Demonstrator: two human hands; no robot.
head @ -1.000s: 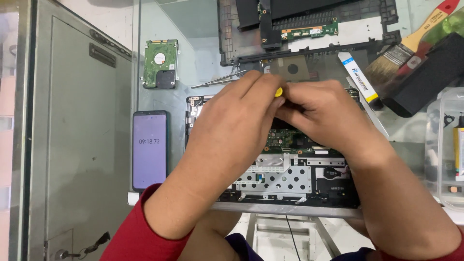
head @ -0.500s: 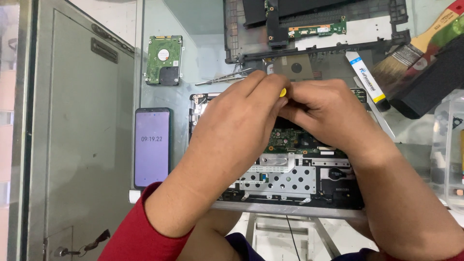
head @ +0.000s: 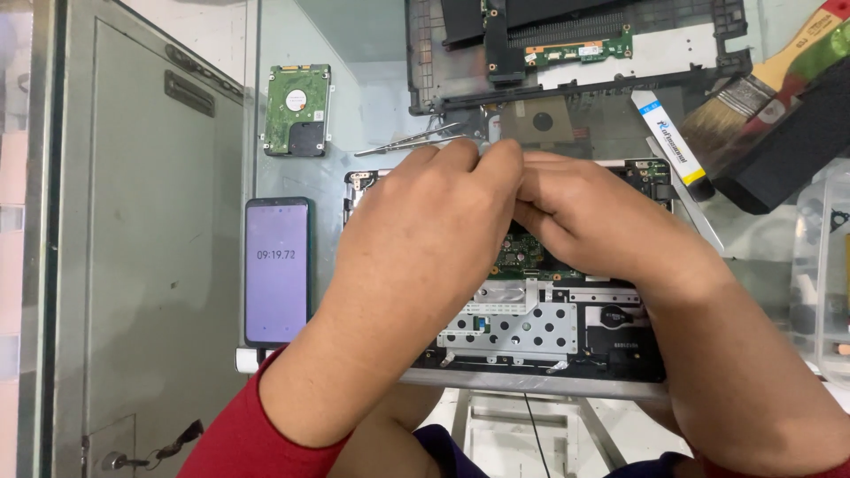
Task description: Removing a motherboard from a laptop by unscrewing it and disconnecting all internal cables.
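Directly over the far half of the opened laptop base, the left hand and right hand meet with fingertips pinched together, though what they grip is hidden. The laptop's long axis runs left to right, with both hands equally close to its green circuit board. Around it on the glass desk lie a phone at left, a bare hard drive and tweezers farther off, and a paintbrush at far right.
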